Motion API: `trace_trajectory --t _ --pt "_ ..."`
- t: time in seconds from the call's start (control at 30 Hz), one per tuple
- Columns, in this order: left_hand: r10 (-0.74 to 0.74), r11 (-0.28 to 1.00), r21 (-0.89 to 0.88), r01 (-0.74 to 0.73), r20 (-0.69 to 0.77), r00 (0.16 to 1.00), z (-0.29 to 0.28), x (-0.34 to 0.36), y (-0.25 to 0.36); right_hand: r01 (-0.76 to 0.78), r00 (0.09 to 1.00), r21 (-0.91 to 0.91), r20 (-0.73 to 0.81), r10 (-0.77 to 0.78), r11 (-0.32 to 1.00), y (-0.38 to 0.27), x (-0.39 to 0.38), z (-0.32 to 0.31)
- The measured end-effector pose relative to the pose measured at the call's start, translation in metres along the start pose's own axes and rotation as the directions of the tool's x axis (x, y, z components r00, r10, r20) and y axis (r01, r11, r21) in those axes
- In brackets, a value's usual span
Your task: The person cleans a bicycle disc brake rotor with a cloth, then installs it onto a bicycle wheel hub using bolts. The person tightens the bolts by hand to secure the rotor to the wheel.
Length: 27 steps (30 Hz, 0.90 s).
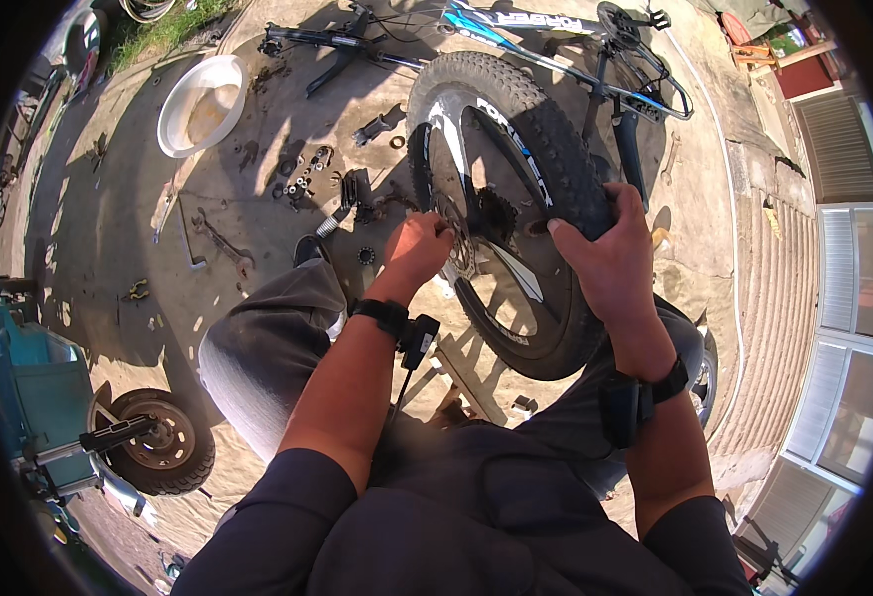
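Note:
A bicycle wheel with a thick knobbly black tyre and broad black-and-white spokes stands tilted between my knees. My right hand grips its right side, thumb on the inner edge and fingers over the tread. At the hub, my left hand is closed, its fingertips pressed together beside the brake disc. Whatever those fingers pinch is hidden. A dark toothed sprocket shows between the spokes. Small loose parts lie on the ground beyond my left hand.
A blue, white and black bicycle frame lies beyond the wheel, with a fork to its left. Spanners, pliers and a white basin rest at left. A turquoise vehicle stands lower left.

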<state>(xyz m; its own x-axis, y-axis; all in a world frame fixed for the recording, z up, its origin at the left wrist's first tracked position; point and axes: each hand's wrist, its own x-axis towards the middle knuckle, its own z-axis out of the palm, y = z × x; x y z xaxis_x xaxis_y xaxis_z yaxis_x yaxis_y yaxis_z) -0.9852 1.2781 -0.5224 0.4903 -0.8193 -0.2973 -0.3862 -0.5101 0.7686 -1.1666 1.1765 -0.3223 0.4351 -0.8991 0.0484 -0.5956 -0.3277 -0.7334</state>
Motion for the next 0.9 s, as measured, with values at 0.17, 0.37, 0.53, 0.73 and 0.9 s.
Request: trace_trajectory --t 0.17,0.37,0.53,0.73,0.9 --pt "0.013 0.999 -0.051 -0.013 0.003 1.0 -0.002 0.0 0.004 0.024 1.0 -0.022 -0.014 -0.024 0.999 0.002 0.001 0.0" --pt "-0.052 0.966 -0.258 0.025 -0.098 0.994 0.002 0.002 -0.003 0.02 1.0 -0.022 -0.017 -0.021 1.0 0.006 0.0 -0.001" --pt "-0.393 0.671 -0.703 0.236 -0.067 0.917 0.005 0.021 -0.037 -0.006 1.0 -0.005 -0.009 0.006 1.0 0.001 0.0 -0.002" --pt "-0.479 0.294 -0.93 0.222 0.057 0.876 0.003 0.013 -0.03 -0.013 1.0 -0.025 -0.003 0.012 1.0 0.002 0.002 -0.004" --pt "-0.475 0.154 -0.964 0.218 0.122 0.871 -0.001 0.006 -0.024 0.007 1.0 -0.007 -0.023 -0.007 1.0 0.012 0.005 -0.004"
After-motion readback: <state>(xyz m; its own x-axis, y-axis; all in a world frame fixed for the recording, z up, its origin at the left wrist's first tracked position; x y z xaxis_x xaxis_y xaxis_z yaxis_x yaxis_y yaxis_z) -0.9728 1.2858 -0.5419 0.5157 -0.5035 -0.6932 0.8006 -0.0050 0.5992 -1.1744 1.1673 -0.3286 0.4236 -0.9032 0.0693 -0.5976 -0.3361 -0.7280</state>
